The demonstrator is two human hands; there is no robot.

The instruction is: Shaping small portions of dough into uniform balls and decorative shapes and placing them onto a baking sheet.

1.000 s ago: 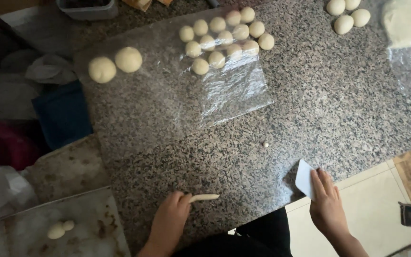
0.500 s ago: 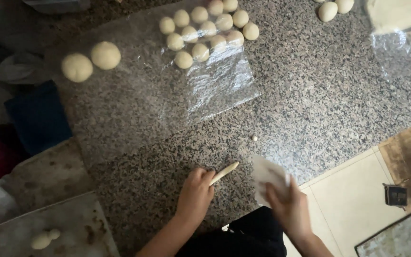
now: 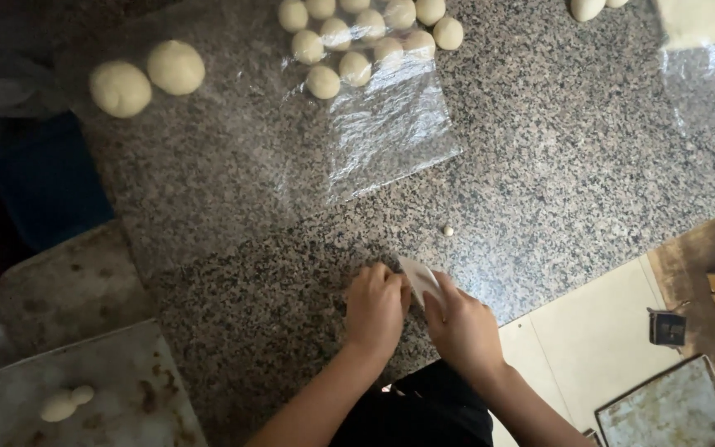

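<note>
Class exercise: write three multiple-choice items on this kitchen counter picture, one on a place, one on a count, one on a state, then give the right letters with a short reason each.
1. Where do the small dough balls lie?
A. on the clear plastic sheet
B. on the floor
C. on a plate

2. How many large dough balls sit at the counter's far left?
A. two
B. five
C. none

3. How are the left hand and right hand placed?
A. far apart
B. close together at the white scraper
C. resting on the metal tray

Answers: 1 A, the cluster rests on the sheet's far end. 2 A, a pair lies side by side. 3 B, both meet over the granite counter near its front edge.
</note>
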